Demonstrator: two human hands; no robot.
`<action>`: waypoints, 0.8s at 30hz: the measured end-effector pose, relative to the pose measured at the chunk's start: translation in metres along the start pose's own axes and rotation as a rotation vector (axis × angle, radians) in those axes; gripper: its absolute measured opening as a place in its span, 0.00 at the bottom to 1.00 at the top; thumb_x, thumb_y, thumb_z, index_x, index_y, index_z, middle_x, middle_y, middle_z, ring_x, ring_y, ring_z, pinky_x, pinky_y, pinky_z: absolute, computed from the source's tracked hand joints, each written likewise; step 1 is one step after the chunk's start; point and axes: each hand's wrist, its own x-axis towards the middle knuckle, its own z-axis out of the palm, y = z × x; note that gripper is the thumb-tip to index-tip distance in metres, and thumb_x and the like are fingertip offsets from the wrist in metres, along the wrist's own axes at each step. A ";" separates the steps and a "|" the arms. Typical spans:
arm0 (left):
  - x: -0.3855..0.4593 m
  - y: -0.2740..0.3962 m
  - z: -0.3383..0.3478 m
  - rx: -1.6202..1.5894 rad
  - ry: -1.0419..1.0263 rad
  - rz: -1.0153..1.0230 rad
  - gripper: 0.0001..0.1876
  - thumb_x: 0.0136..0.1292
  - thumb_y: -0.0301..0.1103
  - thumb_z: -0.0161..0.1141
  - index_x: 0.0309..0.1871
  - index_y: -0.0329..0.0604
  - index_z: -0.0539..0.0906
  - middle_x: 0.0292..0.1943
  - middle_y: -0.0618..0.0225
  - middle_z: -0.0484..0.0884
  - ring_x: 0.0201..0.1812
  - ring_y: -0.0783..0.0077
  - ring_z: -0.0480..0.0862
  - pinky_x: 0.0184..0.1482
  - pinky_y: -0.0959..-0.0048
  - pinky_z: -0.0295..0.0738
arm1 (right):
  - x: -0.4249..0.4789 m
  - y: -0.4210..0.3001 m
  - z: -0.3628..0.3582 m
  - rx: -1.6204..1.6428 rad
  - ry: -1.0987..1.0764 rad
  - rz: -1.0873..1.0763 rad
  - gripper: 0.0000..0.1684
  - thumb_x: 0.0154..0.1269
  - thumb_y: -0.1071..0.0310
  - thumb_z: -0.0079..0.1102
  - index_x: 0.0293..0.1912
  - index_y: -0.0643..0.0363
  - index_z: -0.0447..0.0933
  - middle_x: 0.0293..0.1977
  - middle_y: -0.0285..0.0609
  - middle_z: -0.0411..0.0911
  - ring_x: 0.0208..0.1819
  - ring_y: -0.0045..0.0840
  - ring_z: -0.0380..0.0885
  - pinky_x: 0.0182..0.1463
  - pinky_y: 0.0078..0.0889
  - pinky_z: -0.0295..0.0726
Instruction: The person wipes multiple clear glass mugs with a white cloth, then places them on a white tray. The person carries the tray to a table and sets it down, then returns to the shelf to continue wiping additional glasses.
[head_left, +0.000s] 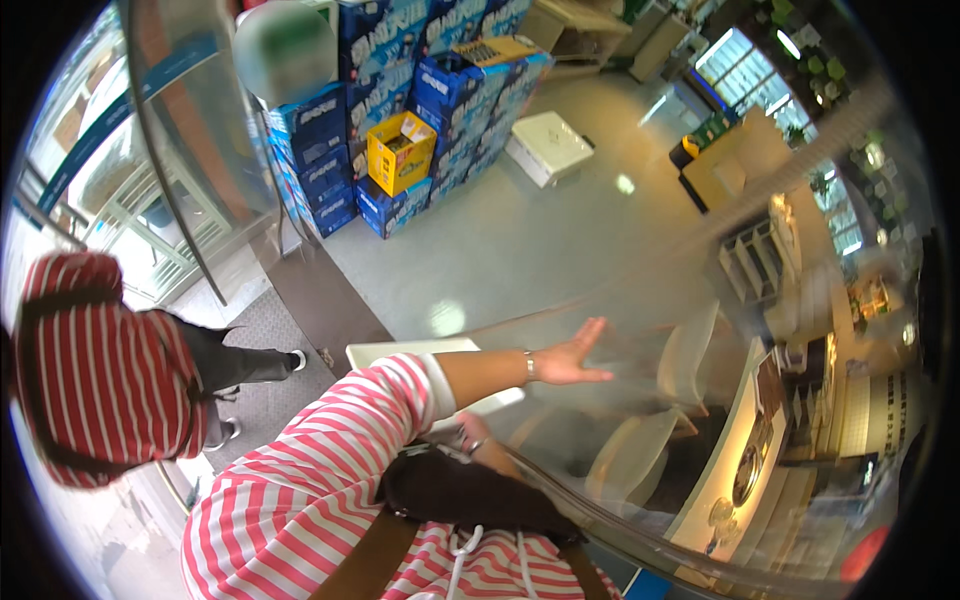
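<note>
My left hand (571, 361) reaches out to the right, fingers spread and holding nothing, with a metal band on the wrist. It is in front of or against a transparent glass panel; whether it touches the glass I cannot tell. My right hand (474, 433) is low beside the near edge of a white tray or box (502, 403), partly covered by my left arm. My right fingers are blurred and partly hidden, so their grip is unclear. A black bag (480, 487) with brown straps hangs across my front, over a red-and-white striped shirt.
A person (112, 367) in a red striped top stands left on a grey mat (270, 420). Blue drink cartons (457, 97) are stacked ahead, with a yellow carton (401, 154) among them. A white box (550, 146) is on the floor; pale chairs (634, 457) and a counter (731, 480) are right.
</note>
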 end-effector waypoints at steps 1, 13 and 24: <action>0.011 0.000 -0.006 -0.055 -0.079 0.026 0.54 0.57 0.61 0.53 0.69 0.36 0.30 0.70 0.47 0.30 0.72 0.56 0.35 0.70 0.69 0.40 | 0.010 -0.027 0.005 -0.009 0.002 0.000 0.11 0.46 0.69 0.51 0.32 0.65 0.71 0.32 0.50 0.75 0.33 0.40 0.76 0.41 0.48 0.77; 0.143 -0.033 -0.034 -0.177 -0.714 0.324 0.43 0.58 0.54 0.56 0.68 0.34 0.52 0.64 0.47 0.59 0.64 0.56 0.65 0.63 0.69 0.61 | 0.031 -0.337 -0.039 0.458 0.241 -0.279 0.11 0.46 0.69 0.51 0.32 0.64 0.73 0.29 0.48 0.76 0.32 0.38 0.77 0.42 0.47 0.78; 0.217 -0.240 -0.246 -0.547 0.591 -0.546 0.16 0.64 0.39 0.52 0.50 0.41 0.69 0.38 0.66 0.76 0.37 0.74 0.74 0.38 0.76 0.67 | 0.013 -0.535 -0.241 0.915 0.491 -0.670 0.23 0.55 0.68 0.42 0.50 0.71 0.69 0.45 0.57 0.74 0.46 0.51 0.75 0.48 0.56 0.76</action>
